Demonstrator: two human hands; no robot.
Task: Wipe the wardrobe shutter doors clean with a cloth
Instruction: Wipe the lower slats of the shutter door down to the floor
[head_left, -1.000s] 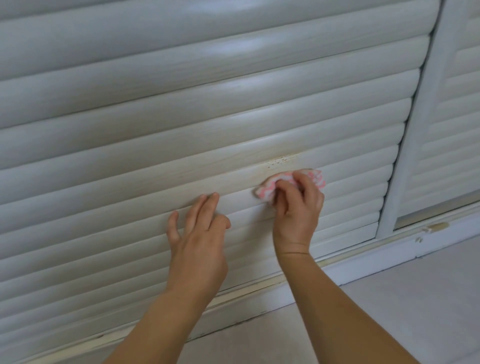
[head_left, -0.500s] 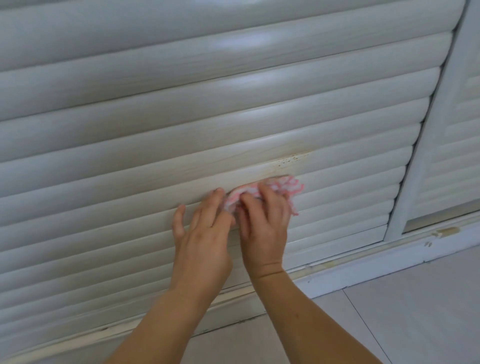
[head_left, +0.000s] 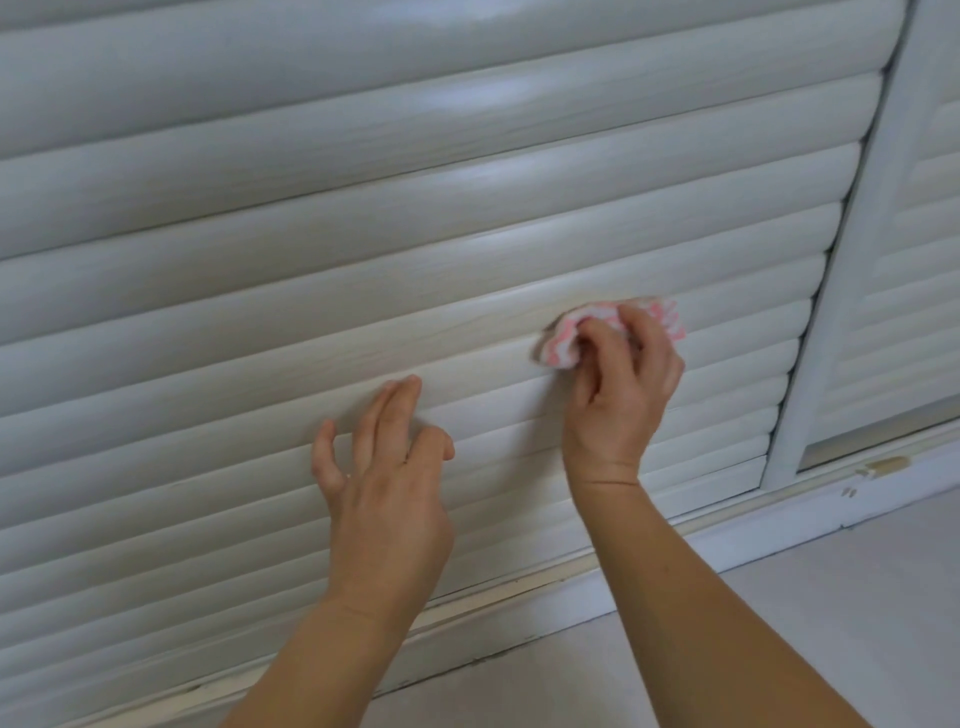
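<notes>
So the right hand (head_left: 621, 374) is bunching a pink-and-white striped cloth (head_left: 558, 340) against the louvred shutter door (head_left: 363, 234), fingers curling over the wad and pinning it to a slat in the door's lower right part, not far from the white vertical frame post (head_left: 852, 270). The cloth is sticking out to the left of the fingertips and a bit past the knuckles on the right, so most of it is tucked under the hand.

The left hand (head_left: 387, 467) is lying flat-ish on the slats further left and lower, fingers straight and slightly spread, holding nothing, tips touching a slat. Looks to me like it's just bracing.

Handling-wise, I'm guessing the cloth is light, soft and floppy, so it's going to go wherever the fingers push it. Keeping it wadded under the fingertips like that seems the right way to hold it, since a loose edge would just drag. The rounded slats look glossy, so the cloth will probably slide easily along them, but the narrow grooves between slats need a folded edge pressed in. The slats also look thin, so I wouldn't lean hard on them.

Down below, the bottom rail (head_left: 519, 587) is looking grubby and chipped, with pale floor tile (head_left: 779, 623) in front of it. The neighbouring door (head_left: 914, 291) is sitting at the right edge.
</notes>
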